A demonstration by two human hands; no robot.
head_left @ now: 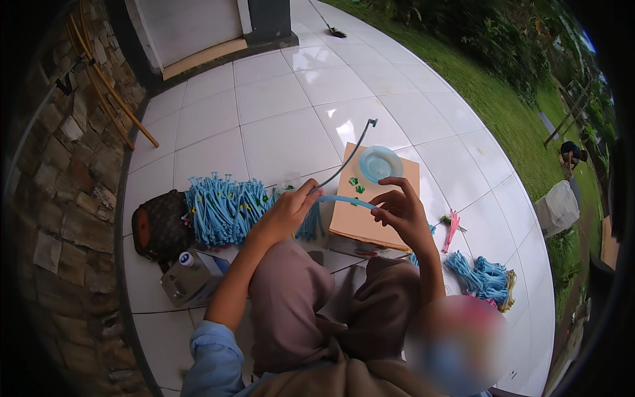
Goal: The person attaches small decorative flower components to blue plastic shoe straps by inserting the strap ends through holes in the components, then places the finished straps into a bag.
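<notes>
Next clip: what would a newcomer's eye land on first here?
First, the two hands at centre: the left hand and right hand hold a curved blue strip between them above a cardboard box. Next, the big heap of blue bundles on the white tiles to the left, beside a brown bag.
</notes>
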